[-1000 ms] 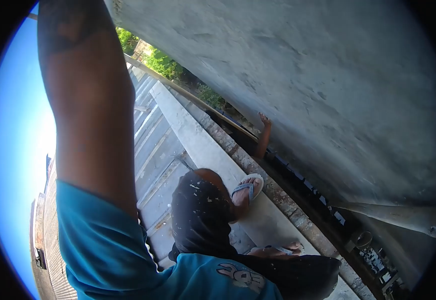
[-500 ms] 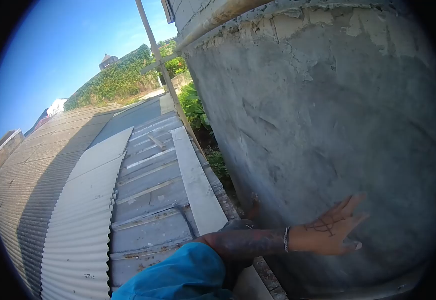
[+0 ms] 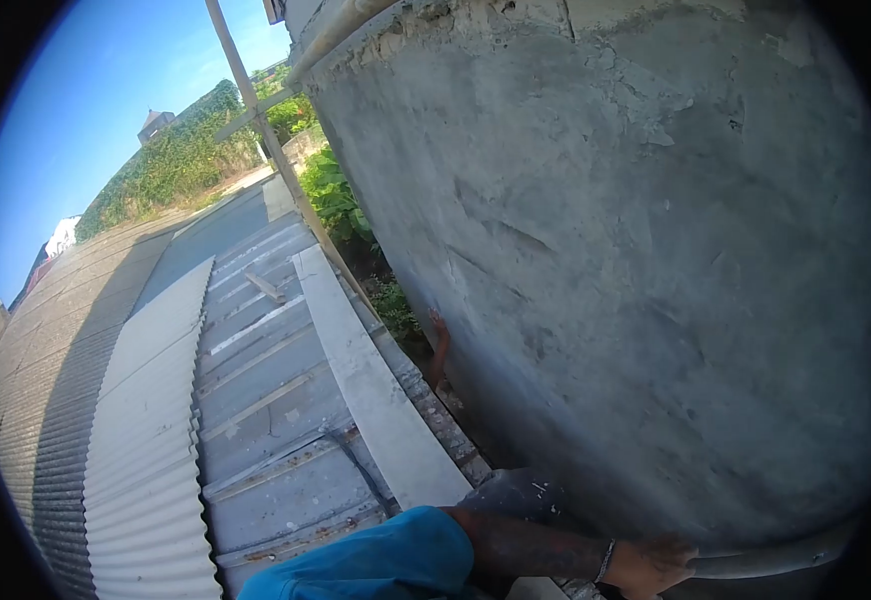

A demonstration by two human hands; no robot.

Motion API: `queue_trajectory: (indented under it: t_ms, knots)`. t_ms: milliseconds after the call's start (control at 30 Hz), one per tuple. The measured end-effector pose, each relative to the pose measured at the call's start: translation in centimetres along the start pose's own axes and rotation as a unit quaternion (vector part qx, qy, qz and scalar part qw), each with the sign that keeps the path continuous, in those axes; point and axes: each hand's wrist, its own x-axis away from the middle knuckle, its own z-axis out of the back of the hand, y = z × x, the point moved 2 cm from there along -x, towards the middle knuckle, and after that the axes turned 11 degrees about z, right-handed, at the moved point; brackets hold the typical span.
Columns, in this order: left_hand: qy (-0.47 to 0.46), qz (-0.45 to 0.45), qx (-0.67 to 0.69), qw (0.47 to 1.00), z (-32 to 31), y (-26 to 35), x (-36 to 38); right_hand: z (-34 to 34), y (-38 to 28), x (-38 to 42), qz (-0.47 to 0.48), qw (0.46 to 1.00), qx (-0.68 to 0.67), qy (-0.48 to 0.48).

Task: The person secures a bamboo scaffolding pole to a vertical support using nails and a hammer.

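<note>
My left hand is at the lower right, past the blue sleeve and a silver bracelet on the wrist. Its fingers bend around a pale pipe that runs along the foot of the grey plastered wall. The fingertips are partly hidden. My right hand is out of the picture. A dark, paint-spotted knee shows just above the forearm.
Another person's hand touches the wall low in the gap. Left lie a metal roof, a flat board and corrugated sheets. A slanting pole stands behind, near green plants.
My left hand has come off the wall face, where its fingers were spread, and down to the pipe. The view has shifted right, and the other person's hand shows more clearly.
</note>
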Motion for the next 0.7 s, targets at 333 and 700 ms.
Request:
queue_trajectory:
  t_ms: [333, 700]
  knots:
    - [0.086, 0.007, -0.065, 0.994, -3.8, -0.4, 0.3, 3.8, -0.9, -10.8, 0.188, 0.981, 0.002, 0.046]
    - [0.143, -0.051, -0.063, 0.986, -4.9, 0.2, -0.8, 4.1, -6.8, -12.2, 0.197, 0.973, -0.117, -0.002]
